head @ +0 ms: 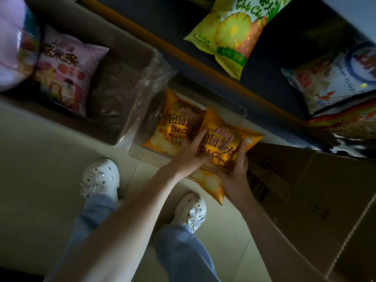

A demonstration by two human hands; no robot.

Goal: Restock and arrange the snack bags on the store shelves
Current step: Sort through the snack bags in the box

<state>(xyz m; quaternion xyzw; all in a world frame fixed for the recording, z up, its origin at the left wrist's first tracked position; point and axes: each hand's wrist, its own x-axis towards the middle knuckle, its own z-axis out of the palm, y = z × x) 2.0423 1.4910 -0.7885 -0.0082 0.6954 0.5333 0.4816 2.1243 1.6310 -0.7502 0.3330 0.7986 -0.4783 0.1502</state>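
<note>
Holding an orange chip bag (pixel 223 139) between both hands, the person stands over a low shelf (pixel 183 23) and looks down. The left hand (pixel 183 161) grips the bag's left edge, with its forefinger stretched out along the printed front. The right hand (pixel 234 174) grips the lower right part, thumb pressed on the front and the other fingers hidden behind. The bag is tilted and lifted just above a clear bin (pixel 242 112) on the floor, where a second orange bag (pixel 175 127) lies flat, partly covered by the held one.

To the left of the bin stands an open brown box (pixel 122 45) with a loose clear plastic liner (pixel 150 82) spilling over its near corner. A pink snack bag (pixel 65 68) leans inside the box at its left end. On the dark shelf lies a yellow pineapple chip bag (pixel 230 33), and farther right a white bag (pixel 329 78) rests on top of other packets. A flattened cardboard carton (pixel 315 200) lies at the right, beside the right arm. Two white shoes (pixel 101 178) stand on the pale floor (pixel 40 159) below the hands.
</note>
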